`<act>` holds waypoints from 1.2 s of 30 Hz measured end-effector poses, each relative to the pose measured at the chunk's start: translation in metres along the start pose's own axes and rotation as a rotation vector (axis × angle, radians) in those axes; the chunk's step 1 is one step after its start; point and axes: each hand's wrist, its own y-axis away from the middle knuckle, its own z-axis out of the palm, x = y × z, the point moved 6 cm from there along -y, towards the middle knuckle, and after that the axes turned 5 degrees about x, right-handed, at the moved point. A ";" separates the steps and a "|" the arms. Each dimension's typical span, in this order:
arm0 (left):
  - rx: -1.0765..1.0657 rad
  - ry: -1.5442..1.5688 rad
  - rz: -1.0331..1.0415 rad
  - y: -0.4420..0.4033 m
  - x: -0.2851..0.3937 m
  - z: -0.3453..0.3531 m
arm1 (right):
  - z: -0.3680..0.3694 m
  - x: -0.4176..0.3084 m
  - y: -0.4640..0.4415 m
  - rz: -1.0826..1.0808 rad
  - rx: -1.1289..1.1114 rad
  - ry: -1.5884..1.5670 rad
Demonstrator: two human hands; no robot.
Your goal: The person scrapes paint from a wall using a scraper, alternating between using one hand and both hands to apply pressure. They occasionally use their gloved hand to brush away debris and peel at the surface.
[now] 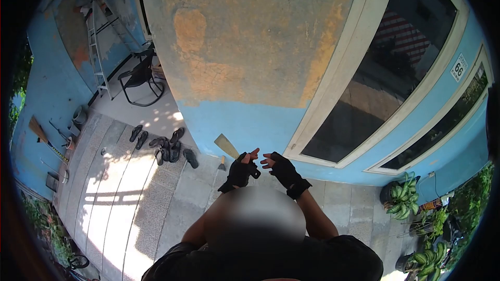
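My left hand (244, 169), in a black fingerless glove, is closed around the handle of a scraper. The scraper's wide, pale blade (226, 146) points up and to the left, in front of the blue lower part of the wall (239, 125). Just to the right, my right hand (281, 170), gloved the same way, has its fingers apart and bent toward the left hand, with nothing seen in it. Above both hands the wall shows a large bare patch (239, 41) of grey and orange.
A small brush (222, 164) stands at the wall's foot. Several sandals (169, 151) lie on the paving. A black chair (139, 75) and a ladder (95, 47) with a person on it are at upper left. Windows (385, 62) and potted plants (403, 198) are at right.
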 end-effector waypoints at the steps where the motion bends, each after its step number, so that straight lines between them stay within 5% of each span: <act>1: -0.019 0.018 0.016 0.002 0.002 0.001 | 0.008 -0.002 -0.001 -0.068 0.034 0.365; 14: -0.262 -0.335 -0.022 0.006 0.029 -0.006 | 0.070 0.006 -0.010 -0.204 -0.221 0.274; 23: -0.451 -0.284 -0.074 -0.017 0.044 0.009 | 0.049 -0.012 -0.015 -0.045 0.012 0.004; 25: -0.405 -0.534 0.426 -0.029 0.068 0.023 | 0.032 -0.017 -0.020 -0.003 0.032 -0.058; 31: -0.282 -0.701 0.569 -0.056 0.106 0.049 | -0.018 -0.081 -0.038 -0.301 0.160 0.273; 36: -0.168 -0.822 0.943 -0.065 0.172 0.078 | -0.055 -0.124 -0.051 -0.379 0.187 0.268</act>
